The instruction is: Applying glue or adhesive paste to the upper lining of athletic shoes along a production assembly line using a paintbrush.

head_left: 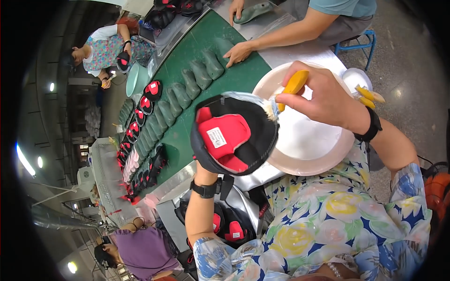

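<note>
Head view, and I am watching the left hand coming up from six o'clock, mostly hidden inside a black shoe upper with a red lining and a white label; the grip itself is out of sight, so I cannot tell how the fingers are lying in there. The upper is sitting dead centre of the picture, opening facing me, its rim tilted toward two o'clock.

The right hand is reaching in from three o'clock, fingers pinched around a yellow-handled brush, and the bristle tip is touching the upper's edge at about one o'clock of the shoe. Just beneath the brush, a wide pinkish basin with a white inside is resting on the counter.

I am judging this as the brushing step, coating the upper's rim. The next move is calling for a turn of the left wrist so that an uncoated stretch of rim is meeting the bristles.

Toward eleven o'clock, a green conveyor belt is carrying grey-green shoe lasts and more black-and-red uppers. At twelve o'clock, another worker's hand is pressing on the belt.
</note>
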`<state>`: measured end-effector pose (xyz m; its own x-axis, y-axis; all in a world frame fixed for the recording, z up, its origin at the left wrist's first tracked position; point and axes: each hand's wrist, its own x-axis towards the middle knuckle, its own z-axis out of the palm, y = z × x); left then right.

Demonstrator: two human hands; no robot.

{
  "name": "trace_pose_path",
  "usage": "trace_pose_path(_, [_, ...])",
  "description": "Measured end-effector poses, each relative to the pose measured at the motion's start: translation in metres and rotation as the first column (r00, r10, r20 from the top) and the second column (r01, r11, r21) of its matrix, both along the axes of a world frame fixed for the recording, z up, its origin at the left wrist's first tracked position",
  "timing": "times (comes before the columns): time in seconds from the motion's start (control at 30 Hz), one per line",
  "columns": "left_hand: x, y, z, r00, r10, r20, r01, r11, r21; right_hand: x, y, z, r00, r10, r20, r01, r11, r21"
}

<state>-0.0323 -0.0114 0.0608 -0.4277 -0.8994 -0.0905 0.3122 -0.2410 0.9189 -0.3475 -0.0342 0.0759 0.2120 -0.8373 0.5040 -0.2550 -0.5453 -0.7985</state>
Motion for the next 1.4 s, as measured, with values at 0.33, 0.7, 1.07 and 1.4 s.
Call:
trace_pose_path(0.33, [-0.012,0.007,-0.048,0.563,0.795,0.226,-0.179,0.384,-0.906,0.031,0.025,-0.025,0.949,-0.175,0.264,0.0,0.833,0.554])
trace_pose_path(0.7, [0.003,-0.002,-0.018,0.489,0.522,0.699,0.311,0.644,-0.699,0.012,0.024,-0.015,0.939,0.084,0.333,-0.168,0.958,0.233])
trace_pose_path(1.07, [-0.02,0.04,-0.085,0.987,0.162,0.005,-0.151,0.908,0.39,0.046,0.013,-0.015,0.92,0.393,-0.011,-0.366,0.847,-0.386])
trace_pose_path(1.4, [0.004,0.047,-0.045,0.994,-0.012,-0.108,0.028,0.989,0.148,0.011,0.006,-0.005,0.95,0.31,-0.049,-0.304,0.948,0.098])
